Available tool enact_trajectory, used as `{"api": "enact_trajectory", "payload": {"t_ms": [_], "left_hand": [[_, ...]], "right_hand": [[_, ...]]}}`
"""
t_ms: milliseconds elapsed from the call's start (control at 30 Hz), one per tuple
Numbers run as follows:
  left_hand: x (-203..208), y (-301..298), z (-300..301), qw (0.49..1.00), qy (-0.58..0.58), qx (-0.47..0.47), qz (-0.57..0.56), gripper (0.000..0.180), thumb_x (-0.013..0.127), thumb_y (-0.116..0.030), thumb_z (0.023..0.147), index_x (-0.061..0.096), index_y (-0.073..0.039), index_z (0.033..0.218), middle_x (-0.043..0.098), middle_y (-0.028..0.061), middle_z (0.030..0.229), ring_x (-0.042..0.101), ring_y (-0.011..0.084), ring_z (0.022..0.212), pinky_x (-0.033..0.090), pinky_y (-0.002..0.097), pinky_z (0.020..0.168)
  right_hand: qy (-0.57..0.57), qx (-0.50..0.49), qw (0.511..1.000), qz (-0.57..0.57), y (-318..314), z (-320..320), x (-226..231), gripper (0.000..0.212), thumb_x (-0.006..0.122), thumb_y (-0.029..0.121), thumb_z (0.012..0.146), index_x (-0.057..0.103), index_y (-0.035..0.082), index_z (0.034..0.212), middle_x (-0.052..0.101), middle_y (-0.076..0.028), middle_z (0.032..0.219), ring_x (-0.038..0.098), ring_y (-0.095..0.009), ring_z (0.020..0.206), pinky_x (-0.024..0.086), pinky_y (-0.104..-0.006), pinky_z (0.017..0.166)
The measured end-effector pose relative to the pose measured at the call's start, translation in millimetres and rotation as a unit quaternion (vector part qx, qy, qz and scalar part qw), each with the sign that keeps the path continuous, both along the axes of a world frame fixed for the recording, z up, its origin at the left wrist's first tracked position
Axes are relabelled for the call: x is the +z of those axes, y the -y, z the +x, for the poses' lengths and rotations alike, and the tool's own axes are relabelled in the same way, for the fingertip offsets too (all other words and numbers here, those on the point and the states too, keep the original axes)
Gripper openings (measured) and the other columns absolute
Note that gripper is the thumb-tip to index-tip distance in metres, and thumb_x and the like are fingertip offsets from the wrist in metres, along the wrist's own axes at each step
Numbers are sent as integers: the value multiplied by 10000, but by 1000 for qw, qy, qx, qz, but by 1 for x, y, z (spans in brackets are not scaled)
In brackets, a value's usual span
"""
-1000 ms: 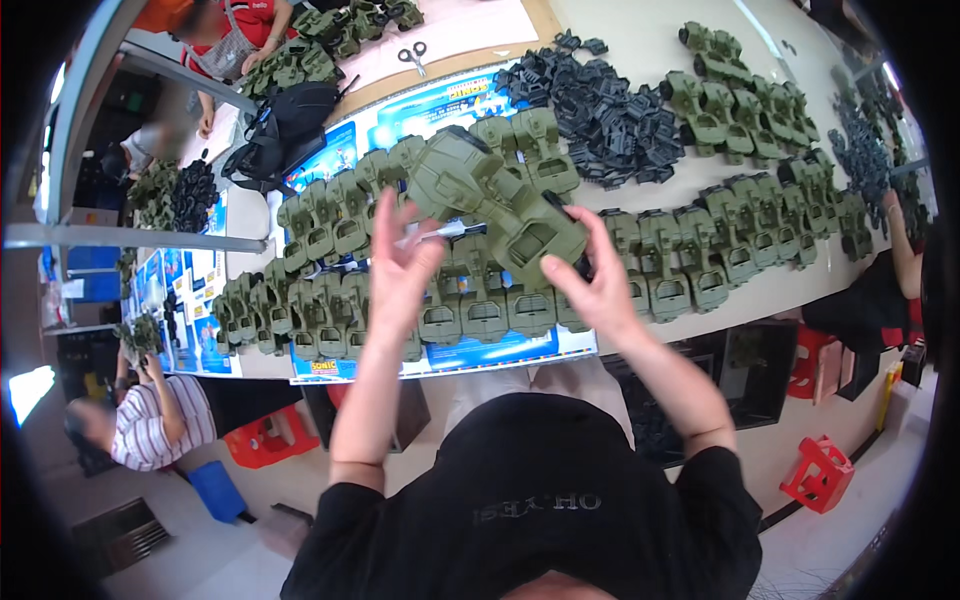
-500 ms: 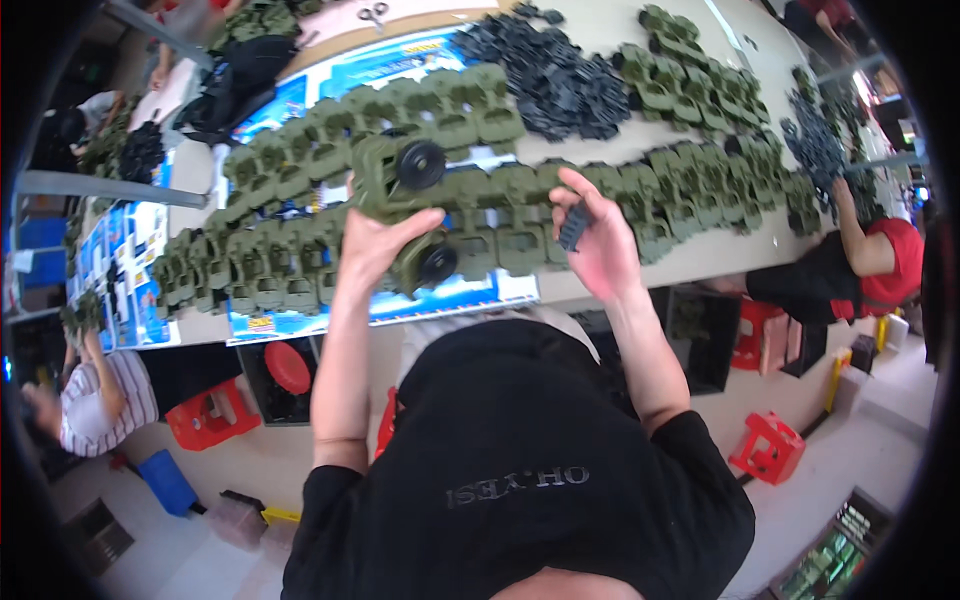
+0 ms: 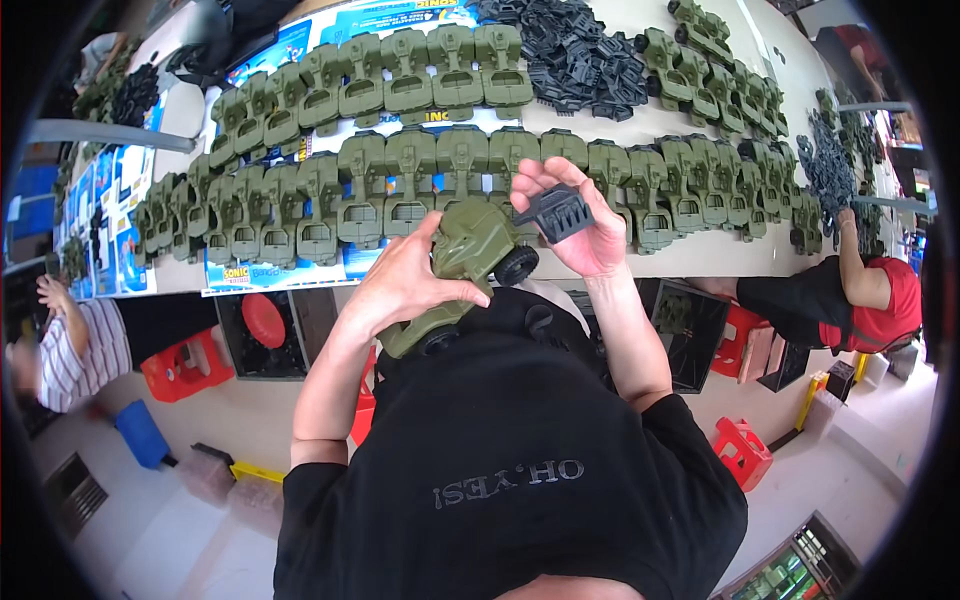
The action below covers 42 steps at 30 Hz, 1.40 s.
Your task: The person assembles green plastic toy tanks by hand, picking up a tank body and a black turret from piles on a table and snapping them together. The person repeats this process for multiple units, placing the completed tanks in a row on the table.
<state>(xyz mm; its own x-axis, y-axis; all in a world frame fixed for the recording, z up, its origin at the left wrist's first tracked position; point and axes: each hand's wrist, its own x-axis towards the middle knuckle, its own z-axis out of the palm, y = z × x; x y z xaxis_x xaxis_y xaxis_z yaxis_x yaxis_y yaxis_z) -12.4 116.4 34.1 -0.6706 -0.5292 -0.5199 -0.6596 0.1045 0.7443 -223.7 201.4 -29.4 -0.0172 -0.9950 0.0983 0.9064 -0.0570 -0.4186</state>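
My left hand [image 3: 405, 280] grips an olive-green toy car [image 3: 468, 243] with black wheels, held tilted in front of my chest, off the table. In my right hand [image 3: 588, 225] is a dark grey slotted plastic part [image 3: 557, 213], held between thumb and fingers just right of the car. The part and the car look close but apart. Beyond both hands, rows of olive-green toy car bodies [image 3: 408, 212] stand side by side on the table. A heap of dark grey plastic parts [image 3: 585, 60] lies behind the rows.
Blue and white printed sheets [image 3: 235, 278] lie under the car bodies on the white table [image 3: 690, 262]. Beneath it stand black crates [image 3: 690, 330] and red stools [image 3: 742, 452]. One person in red [image 3: 870, 300] works at the right, another in stripes [image 3: 85, 350] at the left.
The toy car has come down toward my chest and turned over, so its top now shows. My right hand has shifted slightly left, and its grey part is now turned into fuller view.
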Motion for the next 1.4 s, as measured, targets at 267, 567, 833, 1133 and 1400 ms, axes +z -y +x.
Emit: {"api": "enact_trajectory", "payload": {"t_ms": [267,567,833,1133,1400], "left_hand": [[-16,-9,0,987,-130,-10,91,869,875,-325,500,454,-25,1199,664,138,972,627,250,970,455,346,871],[-13,-14,-10,998,-9,-23,-61,874,853,-402,505,447,-26,1181,662,178,860,646,344,862,492,392,780],[8,-21,-21,989,73,-52,-119,897,849,-379,517,405,-44,1220,661,159,802,645,359,799,500,424,732],[-10,-2,-6,995,-85,-14,42,874,861,-322,495,450,-24,1207,661,158,967,627,289,970,465,355,863],[1,-3,-10,998,-34,-24,42,911,858,-349,496,426,-12,1224,657,180,964,629,314,955,469,366,856]], "right_hand": [[-364,39,927,-86,-14,-24,-12,434,572,312,889,564,-8,1182,498,-173,1286,448,-259,1218,330,-392,1026],[-605,-84,790,58,-27,-11,27,377,755,302,724,660,65,1002,624,-69,1021,544,-112,862,430,-273,677],[-704,1,666,248,-20,1,75,314,715,294,779,633,10,885,602,-59,663,550,-114,589,439,-284,572],[-477,-23,878,20,-22,-23,32,355,684,56,777,553,0,1102,491,-120,1251,506,-189,1125,393,-347,977],[-403,90,910,40,-24,-30,16,504,668,32,791,495,7,1264,369,-114,1360,426,-202,1216,335,-345,1043]]}}
